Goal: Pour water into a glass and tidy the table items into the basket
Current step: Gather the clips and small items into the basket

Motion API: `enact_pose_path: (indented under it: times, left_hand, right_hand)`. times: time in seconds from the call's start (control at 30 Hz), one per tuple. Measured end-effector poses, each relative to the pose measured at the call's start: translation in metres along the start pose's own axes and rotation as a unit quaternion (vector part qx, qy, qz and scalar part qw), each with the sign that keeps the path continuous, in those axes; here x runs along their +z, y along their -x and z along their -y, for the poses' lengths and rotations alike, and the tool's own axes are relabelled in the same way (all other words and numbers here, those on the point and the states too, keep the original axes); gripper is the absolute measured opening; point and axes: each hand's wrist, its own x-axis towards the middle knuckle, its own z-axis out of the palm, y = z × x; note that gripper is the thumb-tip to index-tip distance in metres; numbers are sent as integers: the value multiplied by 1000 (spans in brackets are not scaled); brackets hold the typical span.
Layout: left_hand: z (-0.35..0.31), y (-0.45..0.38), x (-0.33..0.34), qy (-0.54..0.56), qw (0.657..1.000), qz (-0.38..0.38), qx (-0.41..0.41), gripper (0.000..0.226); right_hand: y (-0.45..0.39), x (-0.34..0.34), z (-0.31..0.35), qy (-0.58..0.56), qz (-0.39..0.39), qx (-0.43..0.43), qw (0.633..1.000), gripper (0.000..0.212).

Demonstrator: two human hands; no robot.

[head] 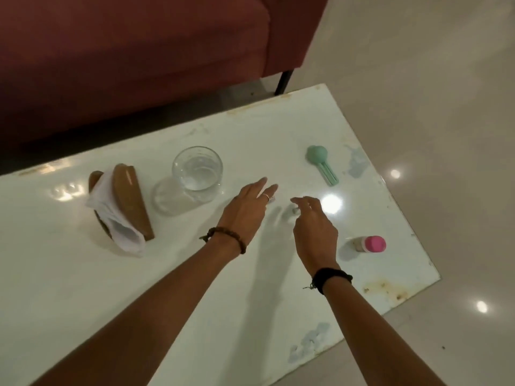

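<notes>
Left hand: the left hand (248,210) hovers mid-table, fingers (262,185) straight and released.
Right hand: the right hand (313,222) has fingers loosely curled; a small blurred item sits at the tips, grasp unclear.
Glass: the glass (197,174) holds water and stands toward the table (83,302) far edge, just left of the left fingers, apart.
Others: napkin holder (122,204) at the left; green tool (320,162) and pink-capped bottle (369,244) by the right edge.

On the white glossy worktop (83,274), the brown wooden napkin holder with white cloth napkins (119,203) stands at the left. Just to its right stands the clear round drinking glass (197,174). Far right and further back lies the mint-green plastic clip (322,164). The small pink-capped bottle (370,244) lies on its side near the right edge. Behind the worktop stands the dark red upholstered sofa (139,51).
</notes>
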Motion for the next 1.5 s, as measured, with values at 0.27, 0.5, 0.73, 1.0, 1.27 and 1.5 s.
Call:
enact_pose_path:
  times: [0.27,0.5,0.73,1.0,1.27,1.5]
  left_hand:
    - [-5,-6,20,-20,997,-33,-60,35]
    - [-2,49,-24,595,692,-80,-401,23]
    - [58,192,-103,724,553,-144,-386,18]
    - [188,443,-176,665,500,-360,-422,19]
    - [337,700,-220,341,578,-438,-598,16]
    - [435,777,-192,161,660,-288,-675,18]
  right_hand:
    - [-4,13,-30,116,23,-61,991,34]
    - [39,5,43,-236,16,65,969,13]
    - [119,8,181,-482,57,43,873,10]
    - [277,84,399,-513,268,-77,812,16]
    - [457,186,617,-417,465,-181,760,12]
    - [518,256,690,-166,331,-384,846,20]
